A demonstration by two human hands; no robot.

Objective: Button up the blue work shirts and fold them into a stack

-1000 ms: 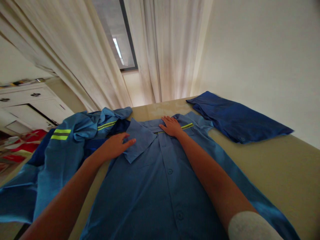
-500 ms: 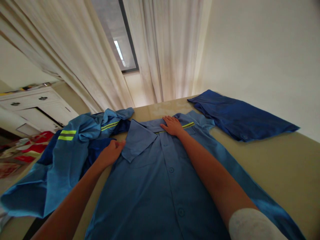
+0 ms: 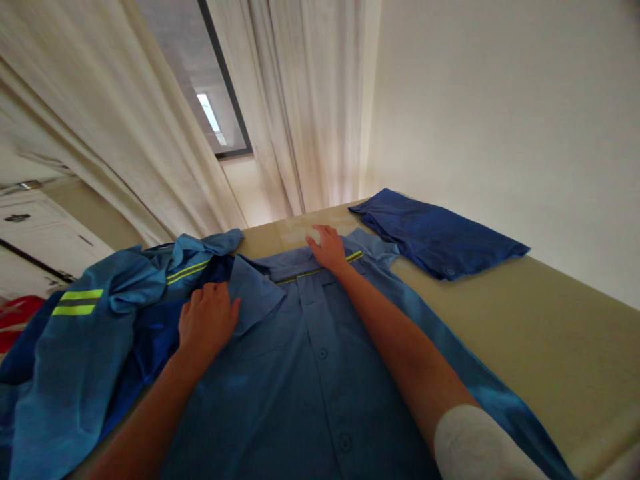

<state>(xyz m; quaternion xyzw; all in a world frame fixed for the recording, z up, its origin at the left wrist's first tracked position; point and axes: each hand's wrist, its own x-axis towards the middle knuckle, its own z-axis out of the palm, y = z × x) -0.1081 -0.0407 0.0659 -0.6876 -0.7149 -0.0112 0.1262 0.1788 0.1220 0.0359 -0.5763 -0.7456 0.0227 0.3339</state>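
A blue button-front work shirt point(image 3: 280, 373) lies spread out before me, its collar at the far end and a yellow reflective stripe across the chest. My right hand point(image 3: 329, 248) is at the collar's right part, thumb apart from the bent fingers, with nothing seen in it. My left hand point(image 3: 210, 317) is over the shirt's left edge, beside the pointed collar flap point(image 3: 255, 293). Its thumb stands apart from the slightly curled fingers, and I see nothing held; its palm is hidden.
Crumpled blue workwear with yellow stripes point(image 3: 80, 353) lies to the left. Folded dark blue trousers point(image 3: 440, 233) lie at the back right of the tan tabletop point(image 3: 500, 327). Behind are curtains point(image 3: 320, 100), a wall, and a white cabinet point(image 3: 45, 233).
My left hand has come away from its pinch at the collar flap's edge and opened. My right hand has lifted from lying flat and curled at the collar. The view has shifted right.
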